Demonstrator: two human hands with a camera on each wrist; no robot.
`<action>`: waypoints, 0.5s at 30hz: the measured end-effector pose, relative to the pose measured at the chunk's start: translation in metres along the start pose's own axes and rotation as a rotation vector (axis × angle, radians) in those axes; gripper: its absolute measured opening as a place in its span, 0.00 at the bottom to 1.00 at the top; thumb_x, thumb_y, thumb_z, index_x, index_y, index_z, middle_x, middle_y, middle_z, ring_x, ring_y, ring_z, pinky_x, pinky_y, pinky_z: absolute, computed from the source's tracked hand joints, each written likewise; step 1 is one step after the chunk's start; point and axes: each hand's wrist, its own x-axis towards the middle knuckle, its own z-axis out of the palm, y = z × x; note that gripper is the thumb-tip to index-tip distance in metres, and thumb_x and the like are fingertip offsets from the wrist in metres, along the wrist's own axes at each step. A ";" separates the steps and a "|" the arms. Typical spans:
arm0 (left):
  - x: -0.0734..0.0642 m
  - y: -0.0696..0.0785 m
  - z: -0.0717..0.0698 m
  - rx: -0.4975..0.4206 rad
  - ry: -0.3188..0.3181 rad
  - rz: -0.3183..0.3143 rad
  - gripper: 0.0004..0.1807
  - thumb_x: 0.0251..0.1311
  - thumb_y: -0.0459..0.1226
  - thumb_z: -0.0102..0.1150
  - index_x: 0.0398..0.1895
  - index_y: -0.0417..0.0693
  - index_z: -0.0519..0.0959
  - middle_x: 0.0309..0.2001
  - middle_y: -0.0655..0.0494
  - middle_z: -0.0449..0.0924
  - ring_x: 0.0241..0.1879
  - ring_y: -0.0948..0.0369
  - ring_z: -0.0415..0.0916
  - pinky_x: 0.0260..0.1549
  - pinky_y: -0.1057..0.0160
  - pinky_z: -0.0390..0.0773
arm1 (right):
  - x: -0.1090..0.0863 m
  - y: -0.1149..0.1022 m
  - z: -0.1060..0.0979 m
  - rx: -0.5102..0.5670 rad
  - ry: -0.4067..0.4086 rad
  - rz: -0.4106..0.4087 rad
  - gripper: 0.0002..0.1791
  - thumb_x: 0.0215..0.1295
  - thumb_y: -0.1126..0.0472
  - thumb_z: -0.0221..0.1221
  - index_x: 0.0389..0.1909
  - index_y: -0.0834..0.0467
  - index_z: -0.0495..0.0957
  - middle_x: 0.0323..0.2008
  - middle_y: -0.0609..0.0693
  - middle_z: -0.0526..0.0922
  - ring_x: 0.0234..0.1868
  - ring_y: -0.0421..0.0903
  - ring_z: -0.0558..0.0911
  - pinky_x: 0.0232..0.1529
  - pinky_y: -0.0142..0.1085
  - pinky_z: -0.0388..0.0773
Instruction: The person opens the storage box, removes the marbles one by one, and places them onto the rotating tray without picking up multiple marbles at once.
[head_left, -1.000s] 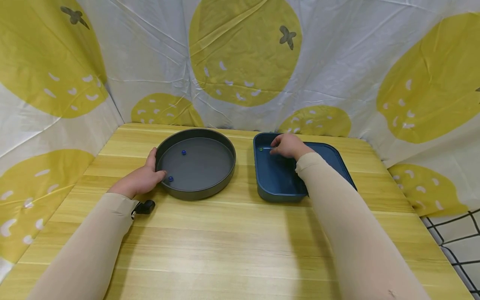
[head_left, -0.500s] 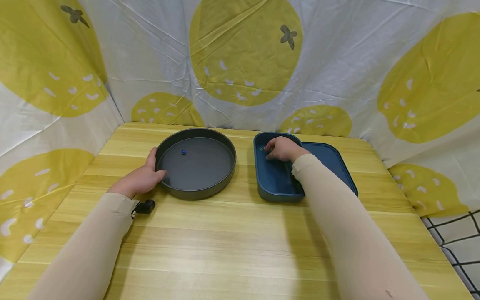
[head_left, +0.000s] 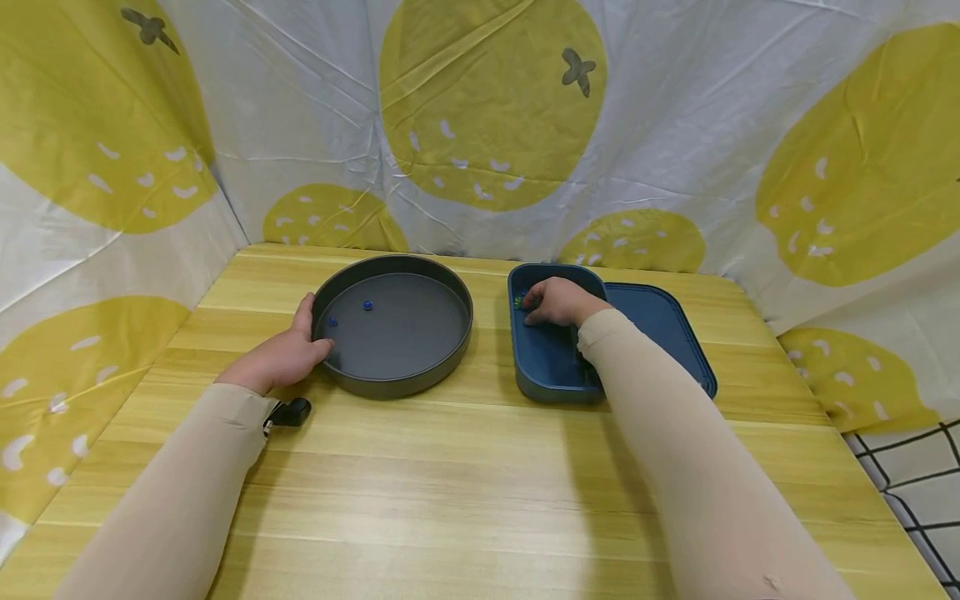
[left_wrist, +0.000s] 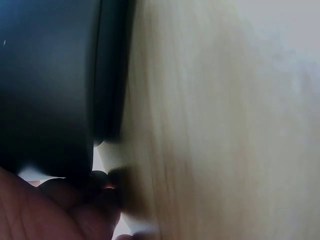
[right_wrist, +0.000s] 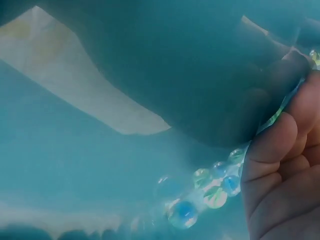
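Observation:
My left hand (head_left: 281, 358) grips the left side of a round dark grey baking pan (head_left: 397, 387), thumb over the rim and fingers along the outer wall. In the pan lie two blue marbles, one blue marble (head_left: 367, 306) toward the middle back and another blue marble (head_left: 333, 322) near the left wall. My right hand (head_left: 558, 302) reaches into a blue rectangular box (head_left: 558, 393), fingers bent down at its left side. Green and blue marbles (right_wrist: 216, 197) lie beside the thumb in the right wrist view. Whether the fingertips pinch one is hidden.
A flat blue lid or tray (head_left: 663, 321) lies against the box's right side. Both containers stand toward the back of the wooden table (head_left: 420, 483). A curtain with yellow fruit print (head_left: 487, 100) hangs behind and at the sides.
My right hand has shifted left inside the box, nearer the green marbles. In the pan one blue marble has rolled from the front left to farther back along the left wall. My left hand stays put.

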 end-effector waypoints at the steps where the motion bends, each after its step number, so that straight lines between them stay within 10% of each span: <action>1: 0.000 0.000 0.000 -0.008 -0.001 -0.001 0.53 0.80 0.46 0.42 0.79 0.48 0.09 0.83 0.30 0.21 0.82 0.30 0.37 0.78 0.31 0.45 | 0.001 -0.001 0.001 -0.002 -0.002 -0.003 0.21 0.70 0.57 0.68 0.61 0.61 0.83 0.62 0.61 0.84 0.61 0.59 0.83 0.65 0.52 0.78; 15: 0.003 0.000 0.000 -0.016 -0.002 0.001 0.53 0.79 0.45 0.43 0.79 0.46 0.10 0.83 0.29 0.19 0.82 0.30 0.36 0.78 0.31 0.45 | 0.004 -0.003 0.005 -0.009 0.021 0.033 0.22 0.71 0.56 0.67 0.62 0.59 0.83 0.68 0.61 0.80 0.70 0.60 0.76 0.71 0.52 0.73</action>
